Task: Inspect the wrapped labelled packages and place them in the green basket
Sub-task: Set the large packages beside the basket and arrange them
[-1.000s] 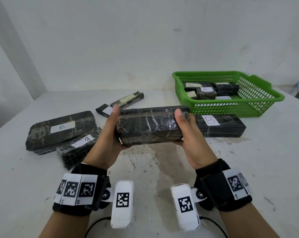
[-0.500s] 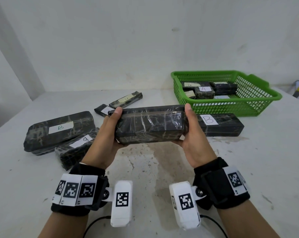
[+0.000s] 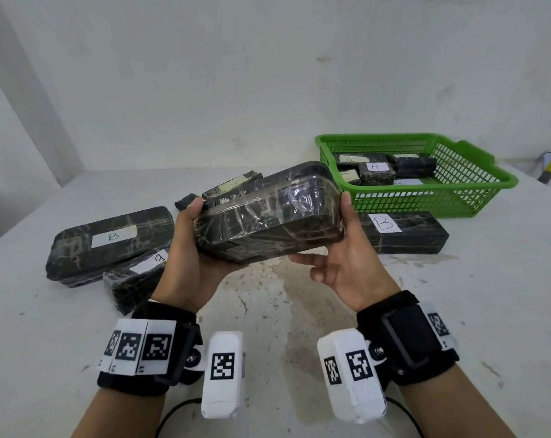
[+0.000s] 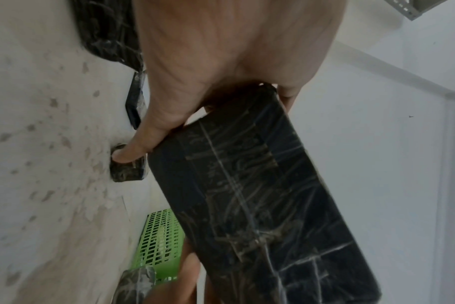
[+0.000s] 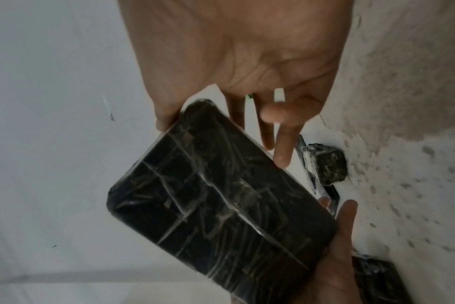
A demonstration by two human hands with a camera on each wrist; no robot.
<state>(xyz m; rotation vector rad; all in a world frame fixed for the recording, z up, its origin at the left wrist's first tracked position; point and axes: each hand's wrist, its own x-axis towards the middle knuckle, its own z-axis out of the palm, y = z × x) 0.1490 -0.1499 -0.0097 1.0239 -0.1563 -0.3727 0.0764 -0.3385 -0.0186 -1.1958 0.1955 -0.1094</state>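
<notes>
A person's two hands hold a long black wrapped package (image 3: 268, 216) in the air above a stained white table (image 3: 489, 311), its far right corner tipped up toward the camera. The left hand (image 3: 188, 257) grips the package's left end, thumb on the upper edge and the palm beneath it. The right hand (image 3: 347, 263) pinches the right end, thumb on the upper face; from the right wrist view its fingers (image 5: 281, 148) lie stretched along the underside, one of them curled back toward the palm. Clear film crinkles across the package's dark faces, and no label shows on the sides turned to any camera.

Behind the package and to the right stands the green basket (image 3: 464, 184), already holding several smaller wrapped packages, one marked A (image 3: 375, 172). Just in front of the basket a long package marked B (image 3: 404, 232) lies flat on the table, partly hidden by the right hand. To the left lie a large package with a B label (image 3: 109, 238) and, touching its near edge, a smaller labelled package (image 3: 138, 276) whose letter cannot be read with certainty. Farther back, behind the held package, a slim package with a pale label (image 3: 236, 184) and a small dark piece (image 3: 185, 203) rest near the wall. Both wrists carry black straps with printed square markers and white camera housings.
</notes>
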